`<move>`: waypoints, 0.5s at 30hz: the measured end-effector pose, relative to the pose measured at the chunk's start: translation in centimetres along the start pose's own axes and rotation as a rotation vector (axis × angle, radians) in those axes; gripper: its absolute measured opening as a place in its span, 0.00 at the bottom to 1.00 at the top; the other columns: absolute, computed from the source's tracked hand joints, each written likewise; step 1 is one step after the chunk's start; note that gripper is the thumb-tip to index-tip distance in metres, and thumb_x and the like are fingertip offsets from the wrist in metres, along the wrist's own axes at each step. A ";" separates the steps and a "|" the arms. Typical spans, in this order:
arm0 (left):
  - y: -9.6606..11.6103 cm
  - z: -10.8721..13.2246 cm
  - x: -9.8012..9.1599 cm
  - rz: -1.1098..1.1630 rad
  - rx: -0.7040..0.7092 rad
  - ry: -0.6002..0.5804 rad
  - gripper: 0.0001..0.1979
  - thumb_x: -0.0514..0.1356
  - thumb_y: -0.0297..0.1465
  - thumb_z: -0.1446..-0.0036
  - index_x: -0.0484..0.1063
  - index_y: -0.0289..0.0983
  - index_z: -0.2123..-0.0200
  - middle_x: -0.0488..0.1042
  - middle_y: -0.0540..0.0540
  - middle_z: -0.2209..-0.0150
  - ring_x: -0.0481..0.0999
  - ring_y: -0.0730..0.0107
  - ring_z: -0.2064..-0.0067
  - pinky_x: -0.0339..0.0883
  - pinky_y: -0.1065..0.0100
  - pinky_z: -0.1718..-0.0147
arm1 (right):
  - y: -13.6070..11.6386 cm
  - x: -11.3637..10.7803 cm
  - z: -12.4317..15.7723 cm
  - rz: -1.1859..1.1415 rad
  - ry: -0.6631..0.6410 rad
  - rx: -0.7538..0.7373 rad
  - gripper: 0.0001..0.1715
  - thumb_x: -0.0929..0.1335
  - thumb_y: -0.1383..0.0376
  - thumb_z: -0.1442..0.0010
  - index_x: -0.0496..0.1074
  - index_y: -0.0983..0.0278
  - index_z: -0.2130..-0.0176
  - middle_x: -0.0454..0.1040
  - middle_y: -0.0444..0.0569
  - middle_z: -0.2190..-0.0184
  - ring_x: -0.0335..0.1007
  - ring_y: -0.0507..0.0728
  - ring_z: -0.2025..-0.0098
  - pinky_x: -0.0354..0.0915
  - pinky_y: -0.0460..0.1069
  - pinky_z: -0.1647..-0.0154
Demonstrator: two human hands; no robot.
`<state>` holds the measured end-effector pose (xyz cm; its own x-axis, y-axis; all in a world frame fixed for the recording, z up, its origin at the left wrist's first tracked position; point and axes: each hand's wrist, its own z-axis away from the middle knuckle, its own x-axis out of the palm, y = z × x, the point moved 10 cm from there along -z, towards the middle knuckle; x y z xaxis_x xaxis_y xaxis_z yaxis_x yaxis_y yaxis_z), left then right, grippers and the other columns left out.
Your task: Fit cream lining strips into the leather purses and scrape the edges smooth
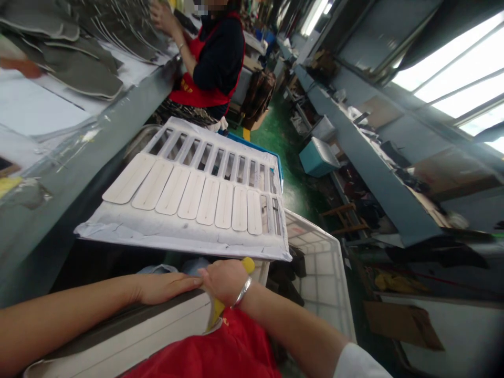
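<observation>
My left hand (167, 287) lies flat with its fingers stretched out on the dark upper side of a long white-faced piece (157, 333) across my lap. Beside its fingertips, my right hand (226, 281) is closed around a yellow-handled tool (248, 264). The yellow shows above and below the fist; what the tool's working end is cannot be made out. Ahead of both hands, a white slotted rack (189, 228) slopes upward. Flat pale rounded strips (191, 195) lie on it side by side in a row.
A grey worktable (98, 131) with stacked dark grey pieces (79, 65) runs along the left. Beyond the rack, a person in a red apron (212, 63) works at it. A white plastic crate (323, 268) stands at my right, and a teal box (318, 156) sits farther off.
</observation>
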<state>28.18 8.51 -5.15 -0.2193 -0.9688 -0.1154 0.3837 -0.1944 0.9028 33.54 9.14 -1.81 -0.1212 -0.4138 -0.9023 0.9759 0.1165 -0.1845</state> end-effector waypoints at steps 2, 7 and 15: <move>0.2 0.8 -0.3 0.043 -0.101 -0.008 0.33 0.37 0.52 0.40 0.71 0.38 0.51 0.74 0.47 0.52 0.70 0.60 0.49 0.58 0.66 0.47 | 1.5 -0.4 -0.3 -0.075 -0.042 0.033 0.30 0.51 0.55 0.34 0.73 0.65 0.70 0.76 0.54 0.70 0.73 0.61 0.67 0.63 0.52 0.71; 1.3 2.3 -0.8 0.222 -0.193 0.055 0.32 0.37 0.54 0.41 0.67 0.46 0.47 0.71 0.52 0.47 0.67 0.62 0.45 0.55 0.66 0.45 | 7.3 -3.1 1.4 -0.194 0.112 0.255 0.37 0.45 0.56 0.33 0.73 0.67 0.66 0.75 0.61 0.68 0.71 0.62 0.65 0.61 0.53 0.65; 1.8 -1.2 -0.7 0.013 -0.109 0.097 0.30 0.44 0.53 0.43 0.73 0.40 0.54 0.75 0.49 0.53 0.71 0.60 0.51 0.58 0.66 0.48 | 9.7 1.9 5.1 -0.627 0.187 0.383 0.33 0.50 0.54 0.34 0.69 0.67 0.74 0.72 0.57 0.73 0.68 0.58 0.69 0.59 0.52 0.63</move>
<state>30.05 8.65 -3.96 -0.1282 -0.9806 -0.1486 0.4819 -0.1926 0.8548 43.67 4.85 -3.27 -0.6698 -0.1353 -0.7302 0.7045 -0.4265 -0.5672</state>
